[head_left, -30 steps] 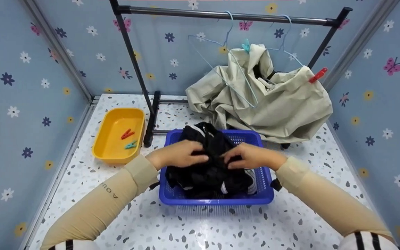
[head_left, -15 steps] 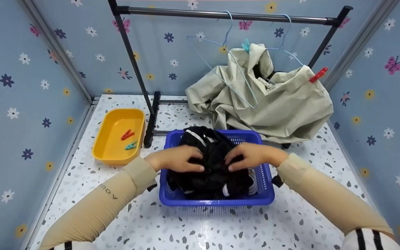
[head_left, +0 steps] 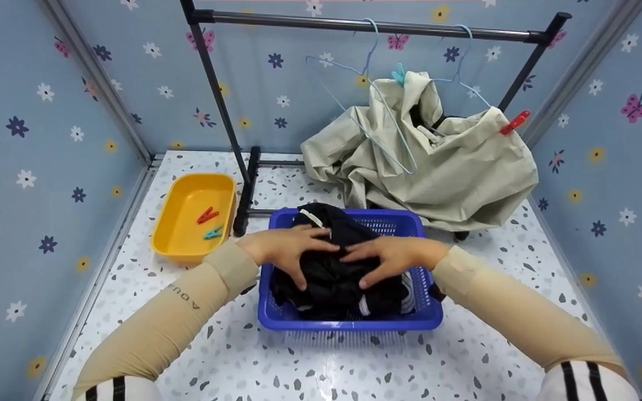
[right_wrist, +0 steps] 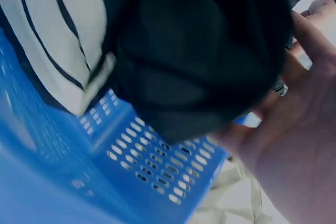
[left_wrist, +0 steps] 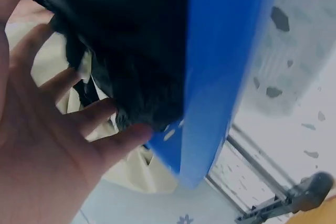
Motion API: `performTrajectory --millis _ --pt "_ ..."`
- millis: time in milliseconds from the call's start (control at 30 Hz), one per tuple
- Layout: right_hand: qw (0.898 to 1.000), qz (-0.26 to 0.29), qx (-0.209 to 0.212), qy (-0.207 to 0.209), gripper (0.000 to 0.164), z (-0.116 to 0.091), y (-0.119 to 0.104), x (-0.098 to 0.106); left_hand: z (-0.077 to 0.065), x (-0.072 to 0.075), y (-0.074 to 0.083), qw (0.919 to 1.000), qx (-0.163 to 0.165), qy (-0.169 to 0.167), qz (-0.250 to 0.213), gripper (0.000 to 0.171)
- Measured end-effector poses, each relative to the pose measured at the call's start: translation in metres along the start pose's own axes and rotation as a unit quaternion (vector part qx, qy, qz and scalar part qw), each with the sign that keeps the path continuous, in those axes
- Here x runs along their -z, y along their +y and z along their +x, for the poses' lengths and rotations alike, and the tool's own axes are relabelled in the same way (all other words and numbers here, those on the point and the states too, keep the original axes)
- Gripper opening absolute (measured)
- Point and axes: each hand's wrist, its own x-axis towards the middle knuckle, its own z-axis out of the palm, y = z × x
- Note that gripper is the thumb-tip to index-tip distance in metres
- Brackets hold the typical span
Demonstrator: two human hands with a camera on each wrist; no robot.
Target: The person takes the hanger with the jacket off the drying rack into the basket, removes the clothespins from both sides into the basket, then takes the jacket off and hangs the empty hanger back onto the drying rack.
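Note:
A bundled black garment (head_left: 332,284) with white stripes lies in the blue plastic basket (head_left: 349,324). My left hand (head_left: 290,248) is over the left side of the bundle, fingers spread and straight. Across from it, my right hand (head_left: 396,256) lies over the right side, its fingers extended as well. In the left wrist view, the spread fingers (left_wrist: 86,116) come right up to the black cloth beside the basket wall. The right wrist view has white cloth with black stripes (right_wrist: 63,30) next to the black fabric, with the right fingers at the fabric's edge.
A black clothes rack (head_left: 354,23) stands behind the basket with a bare blue hanger (head_left: 366,72). A beige garment (head_left: 438,167) hangs on another hanger, with a red clothespin (head_left: 515,122) and a teal clothespin (head_left: 398,73). The yellow tray (head_left: 179,239) at left holds two clothespins.
Both hands have gone from curled in the black cloth to spread out over it. The top of the bundle has sunk and looks flatter.

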Motion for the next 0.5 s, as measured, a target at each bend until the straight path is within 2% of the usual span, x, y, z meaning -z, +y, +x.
performTrajectory --millis 200,300,400,500 --pt "0.995 -0.009 -0.053 -0.084 0.071 0.005 -0.002 -0.008 0.013 -0.011 0.007 0.998 0.014 -0.06 0.015 0.095" --pt "0.99 -0.014 -0.073 -0.122 0.071 0.009 -0.003 -0.013 0.022 -0.015 0.012 0.9944 0.016 -0.102 0.021 0.094" --pt "0.984 -0.019 -0.092 -0.151 0.072 0.014 -0.004 -0.016 0.03 -0.017 0.016 0.9897 0.026 -0.138 0.029 0.093" --pt "0.98 -0.019 -0.112 -0.165 0.074 0.018 -0.003 -0.02 0.035 -0.016 0.019 0.9864 0.037 -0.155 0.039 0.092"
